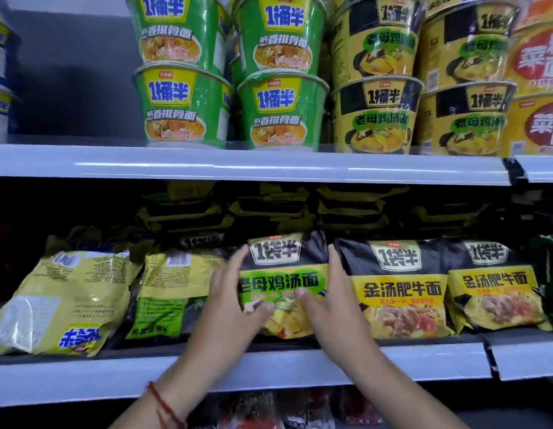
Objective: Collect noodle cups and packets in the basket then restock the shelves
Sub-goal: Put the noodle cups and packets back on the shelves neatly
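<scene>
The packet [281, 283] stands upright on the middle shelf [300, 363], my left hand [228, 301] and right hand [327, 301] clasping its sides, so I judge I'm restocking; next I should seat it squarely.

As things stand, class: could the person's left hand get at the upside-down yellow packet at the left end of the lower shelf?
Probably yes. The upside-down yellow packet lies at the shelf's open front with nothing over it. The left hand is busy, though, gripping the green-labelled packet together with the right hand, so it must let go first.
</scene>
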A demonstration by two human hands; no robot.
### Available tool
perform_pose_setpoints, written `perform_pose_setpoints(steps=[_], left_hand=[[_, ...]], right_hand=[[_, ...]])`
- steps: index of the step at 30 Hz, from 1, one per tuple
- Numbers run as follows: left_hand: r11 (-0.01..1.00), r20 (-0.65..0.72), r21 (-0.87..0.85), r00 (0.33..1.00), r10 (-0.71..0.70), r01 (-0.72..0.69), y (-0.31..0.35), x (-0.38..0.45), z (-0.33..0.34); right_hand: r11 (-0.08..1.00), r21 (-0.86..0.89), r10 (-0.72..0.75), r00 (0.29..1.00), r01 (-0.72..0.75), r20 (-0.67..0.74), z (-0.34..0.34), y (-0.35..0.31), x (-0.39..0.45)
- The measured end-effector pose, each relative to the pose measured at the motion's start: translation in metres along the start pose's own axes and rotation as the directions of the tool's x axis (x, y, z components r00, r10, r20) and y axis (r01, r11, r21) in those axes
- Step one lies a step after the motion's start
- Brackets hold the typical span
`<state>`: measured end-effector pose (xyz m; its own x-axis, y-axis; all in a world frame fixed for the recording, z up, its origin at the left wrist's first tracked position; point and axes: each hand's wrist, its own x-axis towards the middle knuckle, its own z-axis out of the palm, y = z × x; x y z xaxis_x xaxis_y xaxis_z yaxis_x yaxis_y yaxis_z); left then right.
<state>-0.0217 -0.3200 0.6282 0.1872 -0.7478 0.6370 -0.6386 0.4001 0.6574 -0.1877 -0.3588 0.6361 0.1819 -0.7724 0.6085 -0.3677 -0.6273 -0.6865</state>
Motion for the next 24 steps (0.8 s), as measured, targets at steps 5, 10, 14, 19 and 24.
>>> perform_pose_setpoints(steps=[5, 10, 14, 19, 24], left_hand=[[0.899, -0.047, 0.435, 0.996, 0.069, -0.042, -0.005, -0.011, 0.031], [0.813, -0.092, 0.565, 0.968, 0.235, -0.144, -0.011, -0.002, 0.043], [0.750, 0.079, 0.597, 0.951, 0.298, -0.285, -0.011, 0.015, 0.045], [0.771, 0.137, 0.613, 0.985, 0.109, -0.171, -0.022, 0.011, 0.034], [0.803, 0.101, 0.595, 0.994, -0.032, -0.034, -0.018, 0.004, 0.028]], right_hand=[[0.991, -0.067, -0.120, 0.991, 0.116, -0.053, 0.011, 0.016, 0.000], [0.831, -0.481, -0.275, 0.958, 0.278, 0.079, 0.019, 0.022, 0.016], [0.784, -0.536, -0.245, 0.949, 0.313, 0.197, 0.022, 0.032, 0.034], [0.793, -0.553, -0.162, 0.964, 0.253, 0.209, 0.012, 0.040, 0.032], [0.801, -0.579, -0.070, 0.984, 0.154, 0.165, 0.006, 0.039, 0.029]])
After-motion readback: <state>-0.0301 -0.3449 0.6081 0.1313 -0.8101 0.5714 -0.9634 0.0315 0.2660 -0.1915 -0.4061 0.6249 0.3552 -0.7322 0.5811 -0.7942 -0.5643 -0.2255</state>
